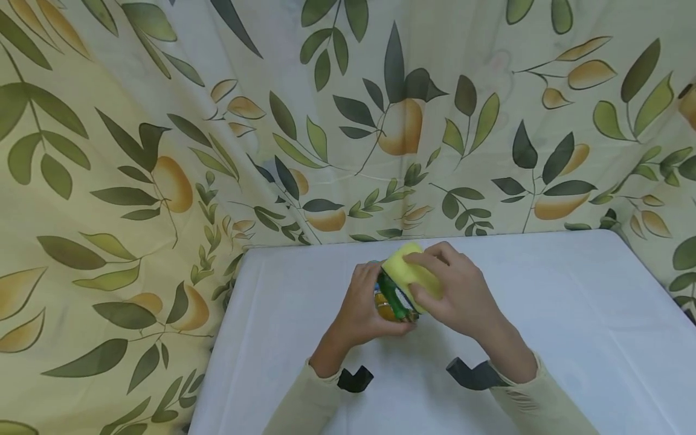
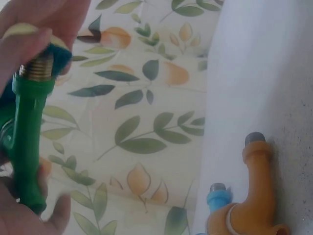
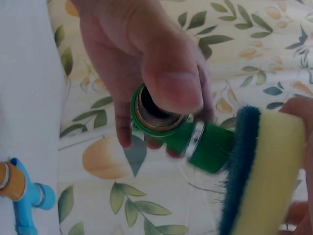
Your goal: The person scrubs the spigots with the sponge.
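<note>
My left hand (image 1: 361,308) grips a green plastic pipe fitting (image 2: 30,127) with a threaded brass-coloured end. In the right wrist view, the thumb lies over the round metal-lined opening of this green fitting (image 3: 212,147). A silvery ring circles its side branch. With the thumb and fingers of my right hand (image 1: 462,296) I hold a yellow sponge (image 1: 408,272). Its dark blue-green scouring side (image 3: 242,166) faces the fitting and lies right at the branch's end. In the left wrist view, the sponge's scourer (image 2: 61,56) is up by the brass thread.
On the white-covered table (image 1: 571,302), an orange pipe fitting (image 2: 261,181) lies beside a light blue one (image 2: 219,199). In the head view both are mostly hidden behind the hands. Leaf-patterned cloth (image 1: 326,181) hangs behind and left of the table. Each wrist carries a dark mount (image 1: 356,379).
</note>
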The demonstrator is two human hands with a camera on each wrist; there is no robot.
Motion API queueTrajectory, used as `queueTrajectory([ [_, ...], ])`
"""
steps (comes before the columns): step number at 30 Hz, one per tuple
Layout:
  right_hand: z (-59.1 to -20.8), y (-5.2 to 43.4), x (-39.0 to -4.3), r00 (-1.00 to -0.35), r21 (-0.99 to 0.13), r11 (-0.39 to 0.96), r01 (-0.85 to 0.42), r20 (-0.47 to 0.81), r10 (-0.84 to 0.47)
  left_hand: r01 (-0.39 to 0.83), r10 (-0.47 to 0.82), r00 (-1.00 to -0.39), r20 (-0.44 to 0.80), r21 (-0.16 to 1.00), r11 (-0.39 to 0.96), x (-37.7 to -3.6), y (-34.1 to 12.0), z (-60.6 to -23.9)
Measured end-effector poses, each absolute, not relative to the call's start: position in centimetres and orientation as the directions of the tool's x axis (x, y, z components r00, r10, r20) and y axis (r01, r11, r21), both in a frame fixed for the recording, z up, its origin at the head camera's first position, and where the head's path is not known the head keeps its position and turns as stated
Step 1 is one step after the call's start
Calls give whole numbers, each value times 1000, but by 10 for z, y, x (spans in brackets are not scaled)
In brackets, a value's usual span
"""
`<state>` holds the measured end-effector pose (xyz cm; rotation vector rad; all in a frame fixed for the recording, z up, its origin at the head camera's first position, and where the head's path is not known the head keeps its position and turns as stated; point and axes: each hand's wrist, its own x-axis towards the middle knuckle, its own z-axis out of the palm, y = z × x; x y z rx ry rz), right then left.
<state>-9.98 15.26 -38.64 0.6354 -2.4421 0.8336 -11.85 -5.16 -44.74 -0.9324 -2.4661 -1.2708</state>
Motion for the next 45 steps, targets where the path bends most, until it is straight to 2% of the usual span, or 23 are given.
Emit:
queueTrajectory([
  [4,-392,145,-97,-813,-485,711,-509,541,-213,566,434,-811,391,710,418,-121,-49,-447],
  [9,-395,136,-97,-814,-482,752,-449,567,-123,513,425,-842,332,737,440,-118,-51,-446],
  [14,-402,131,-95,-842,-490,788,-372,536,-64,487,350,-862,366,790,374,-116,-53,-447],
  [16,-408,131,-95,-835,-453,814,-364,546,-69,489,292,-868,402,793,364,-115,-54,-447],
  [23,-428,142,-99,-721,-244,881,-405,678,-144,563,197,-822,534,708,426,-115,-57,-444],
  [26,-432,143,-101,-718,-247,891,-382,686,-118,584,193,-797,572,647,490,-115,-56,-445],
  [31,-437,140,-100,-701,-249,871,-423,699,-141,635,200,-738,645,562,530,-113,-54,-446],
  [36,-438,143,-105,-691,-279,873,-401,717,-88,657,190,-718,670,563,501,-112,-55,-445],
  [41,-438,143,-103,-665,-234,844,-483,725,-180,679,180,-697,694,558,477,-112,-58,-441],
  [45,-438,147,-105,-655,-279,835,-474,745,-123,671,183,-713,677,582,460,-111,-59,-439],
])
